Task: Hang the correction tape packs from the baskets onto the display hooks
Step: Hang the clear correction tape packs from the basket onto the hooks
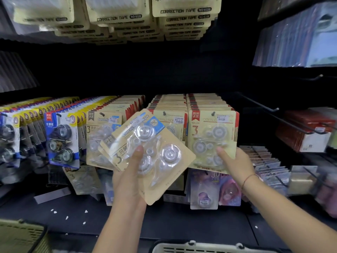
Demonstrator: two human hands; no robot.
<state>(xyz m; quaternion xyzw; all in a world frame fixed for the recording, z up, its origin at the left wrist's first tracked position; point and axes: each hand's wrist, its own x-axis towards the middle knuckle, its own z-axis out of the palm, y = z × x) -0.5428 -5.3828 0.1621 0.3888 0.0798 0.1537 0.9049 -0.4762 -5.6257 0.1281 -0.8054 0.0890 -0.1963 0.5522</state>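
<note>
My left hand (pixel 130 178) grips a small stack of kraft-card correction tape packs (pixel 155 154), tilted, thumb pressed on the clear blister of the top pack. My right hand (pixel 235 161) holds the lower right edge of the front pack (pixel 212 136) hanging on a display hook (pixel 213 113), thumb on its face. More rows of kraft packs hang on the hooks (pixel 164 112) beside it. A beige basket's rim (pixel 209 248) shows at the bottom edge, and another basket (pixel 20 234) sits at the bottom left.
Blue and yellow tape packs (pixel 61 137) hang at left. Yellow correction tape cards (pixel 184 11) hang overhead. Bare black hooks (pixel 273 109) jut out at right above red boxes (pixel 306 128). Purple packs (pixel 215 189) hang lower down. A dark shelf ledge (pixel 164 221) runs below.
</note>
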